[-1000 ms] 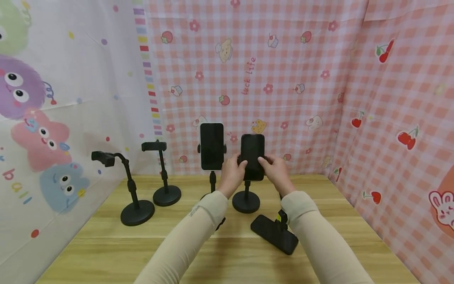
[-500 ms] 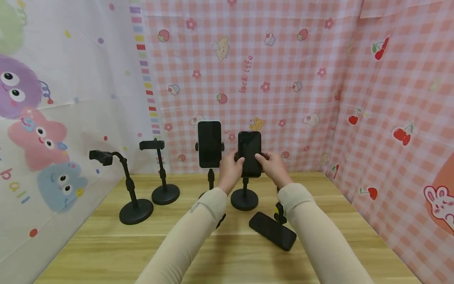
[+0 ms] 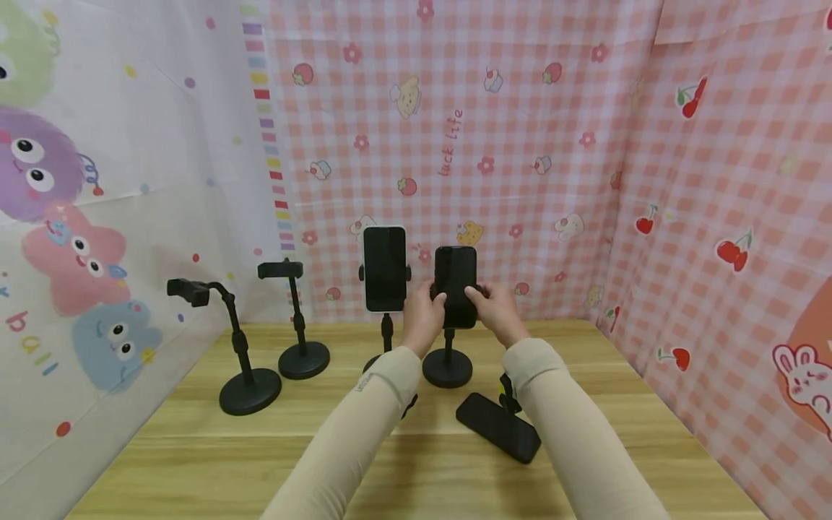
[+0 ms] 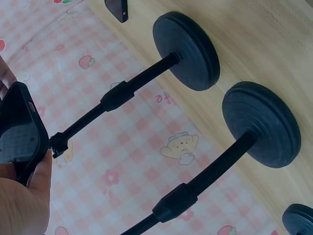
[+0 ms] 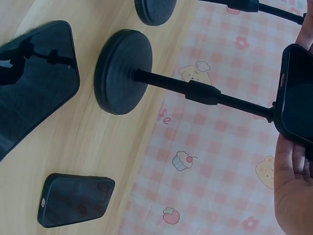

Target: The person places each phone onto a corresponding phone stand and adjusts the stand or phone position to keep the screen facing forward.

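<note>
A black phone (image 3: 456,263) stands upright at the top of a black phone stand (image 3: 448,368). My left hand (image 3: 422,318) grips its left side, with the thumb over the front near the lower edge. From the right, my right hand (image 3: 499,314) holds the other side, thumb at the screen's edge. In the left wrist view the left hand (image 4: 24,205) cups the phone's lower corner beside the stand's thin pole (image 4: 117,95). The right wrist view has the right hand (image 5: 296,191) against the phone's other edge. The stand's clamp is hidden behind the phone.
Left of it, a white-edged phone (image 3: 385,269) sits in another stand. Two stands with bare clamps, one bent-necked (image 3: 250,390) and one straight (image 3: 304,360), stand farther left. A black phone (image 3: 499,427) lies by my right sleeve; another phone (image 5: 76,199) lies farther back.
The held phone has shifted very slightly left over its stand, both hands staying on it. The right forearm has drawn in a little leftward. The head view has shifted slightly.
</note>
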### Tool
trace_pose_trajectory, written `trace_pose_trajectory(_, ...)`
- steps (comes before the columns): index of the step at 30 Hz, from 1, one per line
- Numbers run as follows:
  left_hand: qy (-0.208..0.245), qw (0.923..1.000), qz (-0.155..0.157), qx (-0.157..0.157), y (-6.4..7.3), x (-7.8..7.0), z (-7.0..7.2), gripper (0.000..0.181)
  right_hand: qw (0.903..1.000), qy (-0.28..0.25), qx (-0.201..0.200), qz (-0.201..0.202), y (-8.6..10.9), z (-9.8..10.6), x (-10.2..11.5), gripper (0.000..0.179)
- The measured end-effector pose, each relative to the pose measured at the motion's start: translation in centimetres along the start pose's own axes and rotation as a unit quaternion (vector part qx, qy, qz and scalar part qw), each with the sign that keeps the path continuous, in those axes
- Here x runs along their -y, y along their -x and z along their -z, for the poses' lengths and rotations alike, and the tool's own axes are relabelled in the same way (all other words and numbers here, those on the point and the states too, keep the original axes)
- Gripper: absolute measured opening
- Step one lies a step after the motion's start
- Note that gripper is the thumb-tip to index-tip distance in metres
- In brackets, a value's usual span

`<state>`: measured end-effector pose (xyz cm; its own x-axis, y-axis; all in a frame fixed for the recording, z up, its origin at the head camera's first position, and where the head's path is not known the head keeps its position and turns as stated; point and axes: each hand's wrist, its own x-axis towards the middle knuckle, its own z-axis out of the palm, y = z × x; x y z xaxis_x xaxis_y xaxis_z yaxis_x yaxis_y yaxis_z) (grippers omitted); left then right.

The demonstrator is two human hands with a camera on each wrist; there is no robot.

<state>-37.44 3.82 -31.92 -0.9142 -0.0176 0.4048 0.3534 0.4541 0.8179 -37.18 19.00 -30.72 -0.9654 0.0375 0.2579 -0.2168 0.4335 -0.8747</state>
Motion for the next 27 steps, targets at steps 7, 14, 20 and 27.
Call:
trace_pose_trajectory(7, -0.025, 0.9995, -0.014, -0.008, 0.10, -0.21, -0.27, 0.040, 0.9995, -0.007, 0.022, -0.021, -0.12, 0.25, -0.02, 0.045)
trace_pose_trajectory(14, -0.033, 0.9994, -0.002, -0.014, -0.02, -0.49, -0.32, 0.041, 0.9993, -0.016, 0.023, -0.024, -0.21, 0.31, 0.16, 0.043)
trace_pose_trajectory(20, -0.038, 0.9992, 0.000, -0.015, -0.03, -0.48, -0.33, 0.041, 0.9994, -0.018, 0.022, -0.022, -0.13, 0.30, 0.15, 0.044)
trace_pose_trajectory(27, -0.027, 0.9996, 0.005, -0.010, 0.13, -0.49, -0.32, 0.042, 0.9994, -0.023, 0.021, -0.018, 0.07, 0.23, 0.00, 0.043)
